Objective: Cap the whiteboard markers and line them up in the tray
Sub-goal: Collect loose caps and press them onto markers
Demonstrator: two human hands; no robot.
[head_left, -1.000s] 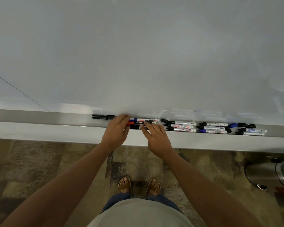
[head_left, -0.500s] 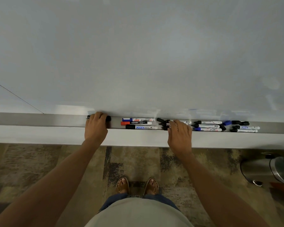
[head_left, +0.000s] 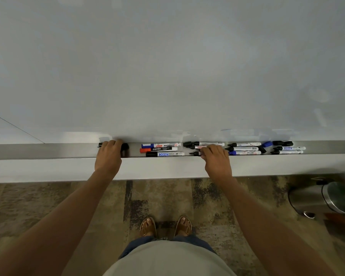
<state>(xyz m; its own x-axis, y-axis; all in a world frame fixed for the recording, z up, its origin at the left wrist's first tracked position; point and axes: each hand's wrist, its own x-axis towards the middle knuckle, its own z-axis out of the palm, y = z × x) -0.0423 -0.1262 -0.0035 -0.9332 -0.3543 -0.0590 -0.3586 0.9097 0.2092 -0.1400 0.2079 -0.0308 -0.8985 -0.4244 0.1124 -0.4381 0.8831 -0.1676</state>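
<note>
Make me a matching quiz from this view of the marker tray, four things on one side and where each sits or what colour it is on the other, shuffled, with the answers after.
Column one:
1. camlin marker
2. DOMS marker
3. left hand
4. right hand

Column two:
A. over the loose black caps at the left end of the tray
B. orange cap, middle of the lined-up three
C. fingers on the uncapped markers right of centre
D. black cap, nearest the tray's front edge

Pairs: 1-B, 2-D, 3-A, 4-C
</note>
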